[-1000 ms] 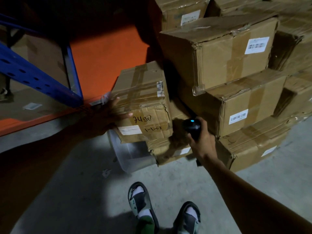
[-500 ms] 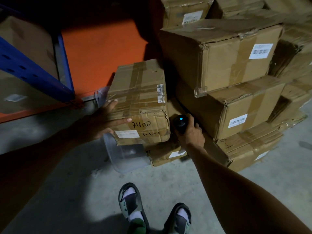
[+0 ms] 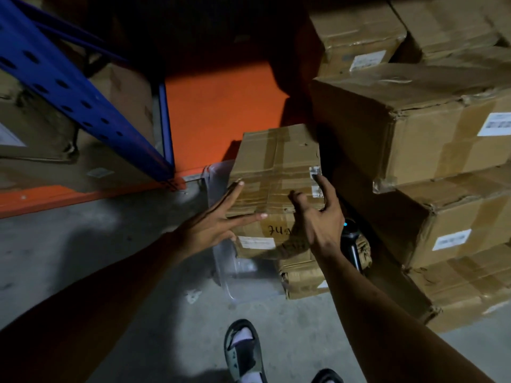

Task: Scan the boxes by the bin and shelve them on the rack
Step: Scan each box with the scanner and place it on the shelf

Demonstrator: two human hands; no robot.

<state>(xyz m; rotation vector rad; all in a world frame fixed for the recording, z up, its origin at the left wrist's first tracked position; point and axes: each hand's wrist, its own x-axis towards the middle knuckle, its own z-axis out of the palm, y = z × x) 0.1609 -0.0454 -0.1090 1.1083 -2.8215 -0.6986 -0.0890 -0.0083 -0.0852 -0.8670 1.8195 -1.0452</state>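
With the scanner [image 3: 350,239] set down on the lower box, both hands frame the taped box [image 3: 276,194] sitting on the clear bin [image 3: 243,269]: left hand [image 3: 213,230] and right hand [image 3: 322,217] spread wide, nothing gripped yet. Looks like the pickup step; next needs a firm two-sided grip, then a lift toward the rack [image 3: 83,106].

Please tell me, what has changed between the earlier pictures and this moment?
The right hand has let go of the scanner, which now lies beside the marked box, and has moved left onto that box with open fingers. The left hand stays open against the box's left side. The box remains on the clear bin.
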